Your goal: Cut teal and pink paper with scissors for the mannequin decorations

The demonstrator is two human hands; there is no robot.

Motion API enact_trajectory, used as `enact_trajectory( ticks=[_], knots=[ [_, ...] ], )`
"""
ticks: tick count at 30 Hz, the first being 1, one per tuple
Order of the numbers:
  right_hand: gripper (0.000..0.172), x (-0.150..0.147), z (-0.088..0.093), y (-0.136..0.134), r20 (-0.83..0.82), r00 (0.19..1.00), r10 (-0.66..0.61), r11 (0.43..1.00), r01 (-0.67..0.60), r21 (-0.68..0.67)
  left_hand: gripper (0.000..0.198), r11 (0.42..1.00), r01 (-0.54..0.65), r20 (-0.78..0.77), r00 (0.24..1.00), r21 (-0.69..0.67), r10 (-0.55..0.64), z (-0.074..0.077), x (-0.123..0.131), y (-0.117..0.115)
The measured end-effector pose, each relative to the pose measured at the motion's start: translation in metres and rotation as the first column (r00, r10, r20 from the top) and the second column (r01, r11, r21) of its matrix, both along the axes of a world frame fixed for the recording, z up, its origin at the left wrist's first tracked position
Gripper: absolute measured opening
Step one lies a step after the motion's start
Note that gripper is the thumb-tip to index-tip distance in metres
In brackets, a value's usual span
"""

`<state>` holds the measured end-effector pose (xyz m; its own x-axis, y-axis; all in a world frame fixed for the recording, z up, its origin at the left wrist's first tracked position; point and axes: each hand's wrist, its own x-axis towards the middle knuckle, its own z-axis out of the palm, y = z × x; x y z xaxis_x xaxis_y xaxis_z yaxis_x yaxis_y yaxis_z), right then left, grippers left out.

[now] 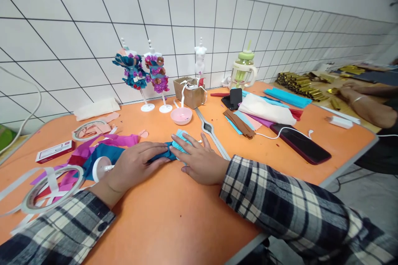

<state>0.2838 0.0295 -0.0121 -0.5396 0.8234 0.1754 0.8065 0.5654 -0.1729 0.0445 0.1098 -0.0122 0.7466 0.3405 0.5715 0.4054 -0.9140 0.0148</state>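
A small dress-form mannequin appears to lie on its side on the orange table, its round white base [101, 168] beside my left wrist. Dark blue crepe paper [164, 152] shows between my hands, and pleated light blue crepe paper [182, 138] covers the end nearer my right hand. My left hand [139, 160] curls over the dark blue part with its fingers together. Fingers spread, my right hand [199, 158] lies flat over the light blue paper. The mannequin's body is mostly hidden under paper and fingers.
Two decorated mannequins [132, 66] and a bare white one [200, 56] stand by the tiled wall, near a cardboard box [194, 96] and pink bowl [181, 116]. Tape rolls [26, 205] and paper scraps lie left; a phone [300, 144] and green-lidded bottle [244, 70] right. Another person's arm [370, 103] is far right.
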Motion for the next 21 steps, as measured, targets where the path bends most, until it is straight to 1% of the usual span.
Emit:
enact_trajectory(
  ticks=[3, 6, 10, 12, 14, 17, 19, 21],
  knots=[
    [0.058, 0.001, 0.002, 0.004, -0.081, 0.996, -0.026, 0.997, 0.020, -0.075, 0.027, 1.000, 0.001, -0.008, 1.000, 0.006, 0.000, 0.000, 0.001, 0.000],
    [0.051, 0.003, 0.005, 0.008, -0.150, 0.987, -0.056, 0.996, 0.044, -0.081, 0.027, 1.000, -0.001, -0.034, 0.999, 0.004, 0.001, 0.001, 0.002, -0.001],
    [0.045, 0.005, 0.009, 0.008, -0.210, 0.975, -0.079, 0.997, 0.076, -0.023, 0.028, 1.000, -0.011, -0.048, 0.999, -0.009, 0.011, 0.002, 0.002, -0.002],
    [0.043, 0.008, 0.011, 0.009, -0.237, 0.966, -0.106, 0.993, 0.117, 0.031, 0.029, 0.999, -0.018, -0.041, 0.999, -0.027, 0.017, 0.002, 0.002, -0.001],
    [0.043, 0.010, 0.013, 0.009, -0.259, 0.960, -0.108, 0.986, 0.136, 0.096, 0.030, 0.999, -0.017, -0.041, 0.999, -0.039, 0.015, 0.002, 0.002, 0.000],
    [0.051, 0.010, 0.013, 0.009, -0.234, 0.971, -0.058, 0.979, 0.101, 0.175, 0.026, 1.000, 0.024, -0.074, 0.997, -0.016, -0.025, 0.002, 0.002, 0.000],
    [0.058, 0.007, 0.011, 0.008, -0.167, 0.986, -0.026, 0.978, 0.060, 0.201, 0.021, 0.998, 0.061, -0.097, 0.994, 0.012, -0.059, 0.002, 0.003, 0.000],
    [0.058, 0.004, 0.010, 0.007, -0.099, 0.995, -0.011, 0.976, 0.032, 0.218, 0.020, 0.996, 0.078, -0.108, 0.991, 0.037, -0.073, 0.002, 0.003, -0.001]
  ],
)
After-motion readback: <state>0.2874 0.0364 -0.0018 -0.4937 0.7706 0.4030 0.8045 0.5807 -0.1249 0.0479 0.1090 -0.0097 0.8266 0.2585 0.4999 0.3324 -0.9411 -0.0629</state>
